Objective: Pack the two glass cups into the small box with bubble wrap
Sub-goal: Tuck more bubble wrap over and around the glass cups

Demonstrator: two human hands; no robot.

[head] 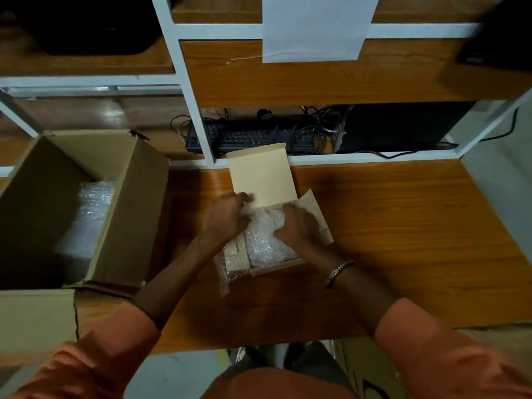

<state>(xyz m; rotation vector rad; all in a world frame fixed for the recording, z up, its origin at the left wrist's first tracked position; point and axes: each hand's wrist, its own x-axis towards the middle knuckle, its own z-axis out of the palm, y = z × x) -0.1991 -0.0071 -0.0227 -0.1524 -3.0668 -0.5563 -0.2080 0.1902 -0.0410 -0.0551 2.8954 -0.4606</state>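
A small tan box (276,267) lies open on the wooden desk, its lid (262,174) standing up at the far side and a side flap (316,214) spread to the right. Bubble wrap (263,243) fills the box and spills over its near-left corner. My left hand (226,217) grips the far-left edge of the wrap by the lid. My right hand (296,226) presses down on the wrap at the right side of the box. No glass cup shows; whatever is in the wrap is hidden.
A large open cardboard box (135,203) with more bubble wrap (92,203) inside stands at the left. A black keyboard (247,136) and cables sit on a shelf behind the desk. The white shelf frame (184,82) rises beyond. Bare desk (403,226) extends to the right.
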